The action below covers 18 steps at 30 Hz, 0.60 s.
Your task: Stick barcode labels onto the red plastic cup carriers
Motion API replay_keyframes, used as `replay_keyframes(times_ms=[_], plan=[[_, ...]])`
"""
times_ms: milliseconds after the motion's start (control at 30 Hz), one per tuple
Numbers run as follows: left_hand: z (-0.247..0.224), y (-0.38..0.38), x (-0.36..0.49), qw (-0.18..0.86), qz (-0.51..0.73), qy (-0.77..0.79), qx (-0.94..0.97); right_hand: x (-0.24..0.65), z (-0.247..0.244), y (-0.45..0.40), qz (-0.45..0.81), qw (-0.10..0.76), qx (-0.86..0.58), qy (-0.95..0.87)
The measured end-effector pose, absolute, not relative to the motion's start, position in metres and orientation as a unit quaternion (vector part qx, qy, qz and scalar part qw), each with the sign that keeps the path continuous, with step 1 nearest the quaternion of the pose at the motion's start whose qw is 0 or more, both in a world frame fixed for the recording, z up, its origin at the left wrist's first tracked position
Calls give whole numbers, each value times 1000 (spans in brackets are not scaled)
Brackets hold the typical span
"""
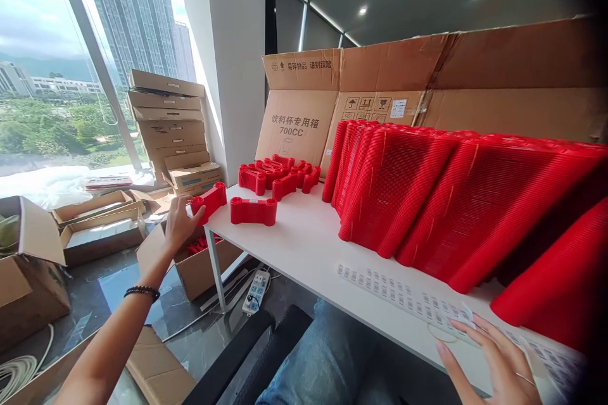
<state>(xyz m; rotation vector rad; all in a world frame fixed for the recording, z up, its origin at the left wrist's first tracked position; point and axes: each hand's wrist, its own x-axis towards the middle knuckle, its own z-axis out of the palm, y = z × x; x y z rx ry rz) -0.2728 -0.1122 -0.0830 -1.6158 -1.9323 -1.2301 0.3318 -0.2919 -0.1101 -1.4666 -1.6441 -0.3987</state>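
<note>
My left hand (181,221) is at the table's left end, with thumb and fingers closed on one end of a red plastic link-shaped part (213,200). A second such part, a red link (253,211) with a small pale label on top, stands on the table just to the right. At the lower right, my right hand (498,361) hovers at a sheet of small printed labels (403,294), thumb and fingers apart. Whether a fingertip touches the sheet I cannot tell. Tall stacks of thin red parts (399,190) stand behind the label sheet.
More red links (285,185) cluster at the back of the white table (304,253). An opened carton (304,107) stands behind them. Below the left end sits a cardboard box (199,269) holding red pieces. A power strip (255,292) lies on the floor. Flat boxes (166,120) are piled by the window.
</note>
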Motion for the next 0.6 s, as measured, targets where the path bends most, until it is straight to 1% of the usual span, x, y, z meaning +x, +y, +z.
replay_keyframes(times_ms=[100, 300, 600], plan=[[-99, -107, -261, 163, -489, -669, -536, 332, -107, -292, -161, 428, -584, -670], [-108, -100, -240, 74, -482, -735, -471, 330, -102, -296, -161, 428, -584, -670], [-114, -97, -235, 88, -508, -719, -466, 329, -103, -296, -158, 439, -574, -673]])
